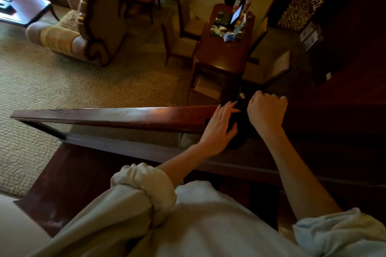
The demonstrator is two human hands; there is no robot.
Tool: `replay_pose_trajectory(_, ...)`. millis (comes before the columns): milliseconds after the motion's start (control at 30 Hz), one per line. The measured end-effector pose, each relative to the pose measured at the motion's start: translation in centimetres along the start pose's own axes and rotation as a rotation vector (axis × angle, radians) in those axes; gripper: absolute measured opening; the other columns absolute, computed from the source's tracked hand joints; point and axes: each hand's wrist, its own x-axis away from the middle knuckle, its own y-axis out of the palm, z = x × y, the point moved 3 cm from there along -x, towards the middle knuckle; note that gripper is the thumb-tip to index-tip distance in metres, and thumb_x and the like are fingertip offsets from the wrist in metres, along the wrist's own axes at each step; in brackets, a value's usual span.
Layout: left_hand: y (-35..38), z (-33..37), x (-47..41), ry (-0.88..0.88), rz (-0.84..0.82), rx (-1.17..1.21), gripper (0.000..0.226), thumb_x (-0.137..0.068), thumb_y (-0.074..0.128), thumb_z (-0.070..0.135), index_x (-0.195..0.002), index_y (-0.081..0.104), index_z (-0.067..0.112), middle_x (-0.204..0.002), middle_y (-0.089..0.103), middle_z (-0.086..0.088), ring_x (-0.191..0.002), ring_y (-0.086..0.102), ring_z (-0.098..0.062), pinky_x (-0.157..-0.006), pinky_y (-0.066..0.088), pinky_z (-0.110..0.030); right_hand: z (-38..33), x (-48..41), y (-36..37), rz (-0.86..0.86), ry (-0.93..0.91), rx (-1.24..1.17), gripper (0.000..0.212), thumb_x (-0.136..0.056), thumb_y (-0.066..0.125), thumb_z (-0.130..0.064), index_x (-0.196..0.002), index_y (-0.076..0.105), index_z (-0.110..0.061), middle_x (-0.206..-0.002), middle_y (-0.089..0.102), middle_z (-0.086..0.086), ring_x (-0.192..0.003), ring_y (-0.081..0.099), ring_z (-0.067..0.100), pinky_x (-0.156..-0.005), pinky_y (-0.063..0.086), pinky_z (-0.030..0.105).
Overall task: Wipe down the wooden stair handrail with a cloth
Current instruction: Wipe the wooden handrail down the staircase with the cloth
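Both forearms reach forward, bare below the rolled-up pale sleeves (144, 183). The left hand (219, 129) lies palm down, its straight, slightly spread fingers pressing on the dark cloth (243, 108). Just to its right, the right hand (268, 109) is curled into a fist, knuckles up, gripping the cloth's edge.

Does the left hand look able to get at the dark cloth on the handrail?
Likely yes: the left hand lies with straight fingers on the dark cloth atop the handrail, with nothing between them.
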Motion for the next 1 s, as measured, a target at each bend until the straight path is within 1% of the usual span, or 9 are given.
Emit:
replay_pose_trajectory(67, -0.3, -0.4, 0.3, 0.015, 0.009, -0.009, 0.041, -0.098, 0.049, 0.013, -0.138, 0.041, 0.009, -0.154, 0.030, -0.006, -0.134, 0.006, 0.004, -0.113, -0.002, -0.018, 0.0, 0.0, 0.0, 0.000, -0.005, -0.007, 0.032, -0.102, 0.034, -0.024, -0.089, 0.059, -0.009, -0.070, 0.051, 0.005, -0.078, 0.060, 0.027, -0.080, 0.037, 0.040)
replay_pose_trajectory(133, -0.4, -1.9, 0.8, -0.050, 0.108, 0.025, 0.038, -0.097, 0.049, 0.014, -0.134, 0.045, 0.011, -0.149, 0.038, -0.008, -0.139, 0.017, -0.006, -0.120, 0.008, -0.033, 0.1, 0.0, 0.0, -0.009, -0.007, -0.022, 0.032, -0.102, 0.034, -0.024, -0.085, 0.058, -0.010, -0.068, 0.047, 0.004, -0.077, 0.059, 0.027, -0.082, 0.038, 0.041)
replay_pose_trajectory(200, -0.2, -4.3, 2.1, -0.224, 0.349, 0.075, 0.035, -0.095, 0.049, 0.014, -0.130, 0.046, 0.009, -0.137, 0.046, -0.012, -0.132, 0.039, -0.021, -0.112, 0.032, -0.049, 0.1, 0.1, 0.1, -0.017, -0.010, -0.038, 0.033, -0.102, 0.034, -0.024, -0.083, 0.056, -0.010, -0.068, 0.047, 0.004, -0.076, 0.059, 0.026, -0.085, 0.039, 0.042)
replay_pose_trajectory(300, 0.0, -5.9, 3.4, -0.665, 0.768, 0.336, 0.035, -0.098, 0.047, 0.014, -0.132, 0.041, 0.005, -0.139, 0.036, -0.015, -0.127, 0.042, -0.028, -0.110, 0.035, -0.039, -0.1, 0.0, 0.1, -0.010, 0.005, -0.055, 0.034, -0.103, 0.033, -0.025, -0.082, 0.056, -0.010, -0.068, 0.047, 0.004, -0.077, 0.059, 0.026, -0.088, 0.039, 0.043)
replay_pose_trajectory(400, 0.7, -3.1, 2.4, -1.042, 1.010, 0.766, 0.043, -0.100, 0.044, 0.019, -0.140, 0.029, 0.011, -0.147, 0.021, -0.018, -0.125, 0.043, -0.033, -0.090, 0.039, -0.025, 0.1, -0.1, 0.1, -0.017, 0.006, -0.046, 0.035, -0.103, 0.033, -0.025, -0.084, 0.057, -0.009, -0.069, 0.047, 0.005, -0.079, 0.059, 0.027, -0.088, 0.038, 0.042)
replay_pose_trajectory(533, 3.7, 3.6, 0.7, -1.121, 0.913, 1.055, 0.053, -0.099, 0.047, 0.018, -0.144, 0.019, 0.021, -0.149, 0.014, -0.016, -0.125, 0.041, -0.030, -0.088, 0.039, -0.025, 0.0, 0.0, 0.1, -0.007, 0.011, -0.047, 0.036, -0.103, 0.030, -0.025, -0.091, 0.060, -0.008, -0.076, 0.057, 0.008, -0.085, 0.060, 0.029, -0.087, 0.036, 0.041)
replay_pose_trajectory(633, 5.5, 6.0, -0.3, -1.141, 0.858, 1.061, 0.055, -0.099, 0.047, 0.022, -0.144, 0.014, 0.024, -0.148, 0.012, -0.014, -0.125, 0.038, -0.029, -0.094, 0.038, -0.030, -0.1, 0.0, 0.1, -0.009, 0.001, -0.040, 0.038, -0.103, 0.029, -0.024, -0.099, 0.062, -0.006, -0.095, 0.066, 0.013, -0.096, 0.061, 0.032, -0.091, 0.035, 0.041)
replay_pose_trajectory(867, 0.2, -3.4, 0.8, -1.259, 1.183, 0.854, 0.057, -0.100, 0.047, 0.022, -0.148, 0.019, 0.010, -0.149, 0.026, -0.020, -0.132, 0.039, -0.035, -0.106, 0.034, -0.037, -0.1, 0.3, -0.2, -0.013, -0.009, -0.075, 0.032, -0.102, 0.033, -0.026, -0.079, 0.052, -0.014, -0.069, 0.048, 0.003, -0.078, 0.058, 0.025, -0.087, 0.038, 0.042)
replay_pose_trajectory(1000, 1.7, -0.8, 0.3, -1.245, 1.112, 0.964, 0.059, -0.102, 0.042, 0.022, -0.151, 0.012, 0.008, -0.154, 0.021, -0.018, -0.137, 0.034, -0.032, -0.106, 0.029, -0.031, 0.0, 0.2, 0.0, -0.024, -0.001, -0.067, 0.030, -0.101, 0.036, -0.026, -0.083, 0.056, -0.012, -0.069, 0.049, 0.004, -0.075, 0.057, 0.024, -0.084, 0.038, 0.042)
